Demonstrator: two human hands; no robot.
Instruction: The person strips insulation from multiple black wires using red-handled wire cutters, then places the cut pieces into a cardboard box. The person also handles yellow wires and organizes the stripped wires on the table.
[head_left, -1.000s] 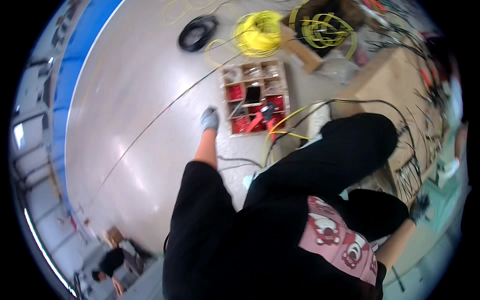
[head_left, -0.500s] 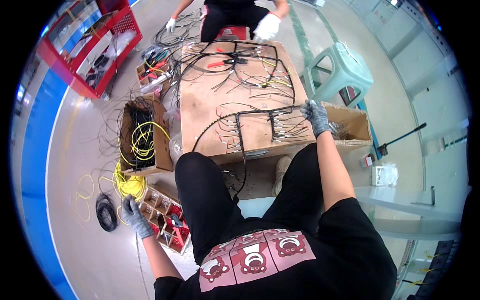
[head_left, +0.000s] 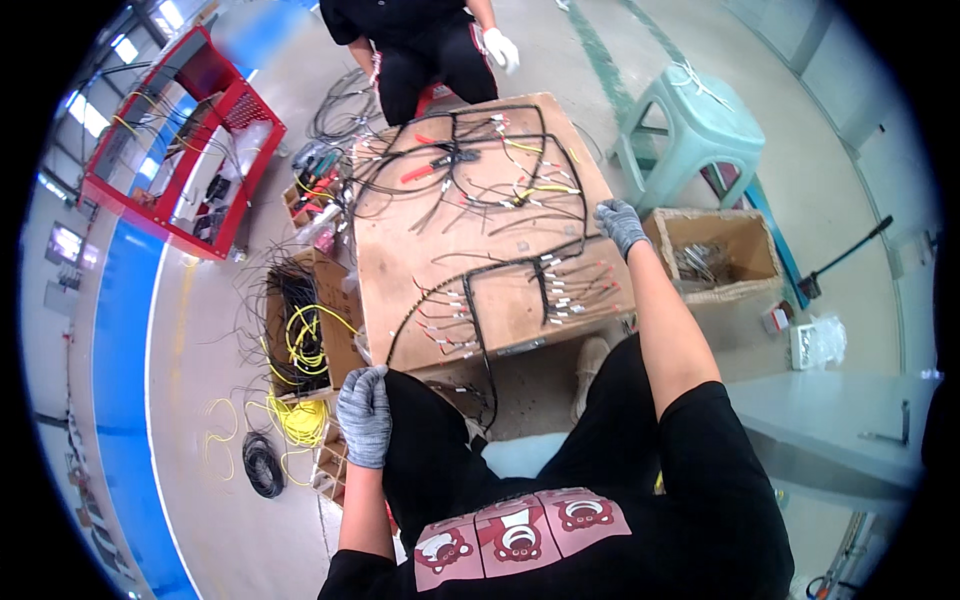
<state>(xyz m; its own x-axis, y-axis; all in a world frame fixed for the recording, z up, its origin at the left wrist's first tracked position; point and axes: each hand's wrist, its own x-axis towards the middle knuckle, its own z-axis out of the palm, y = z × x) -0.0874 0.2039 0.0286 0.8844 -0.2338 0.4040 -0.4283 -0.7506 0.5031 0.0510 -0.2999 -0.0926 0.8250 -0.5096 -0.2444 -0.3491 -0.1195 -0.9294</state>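
A black wire harness (head_left: 510,262) lies across the wooden tabletop, with short wire ends fanned out in groups. My left hand (head_left: 364,418), in a grey glove, is closed above my left thigh at the table's near-left corner. Its fingertips meet the end of the harness's curved black branch; whether they grip it or something small is hidden. By the table's right edge, my right hand (head_left: 622,226), also grey-gloved, is closed beside the harness's right side. What it pinches does not show. Red-handled pliers (head_left: 428,168) lie on the far half of the table.
Opposite me sits a co-worker with a white-gloved hand (head_left: 501,49). A green stool (head_left: 690,120) and a cardboard box (head_left: 715,285) stand right. To the left are a wire-filled box (head_left: 345,345), yellow cable coils (head_left: 300,420), a partitioned parts box (head_left: 330,462) and a red rack (head_left: 165,220).
My left hand has come up and right from beside the partitioned box to the table's near-left corner. My right hand stays at the right edge. The co-worker's hands have shifted, and the view has tilted.
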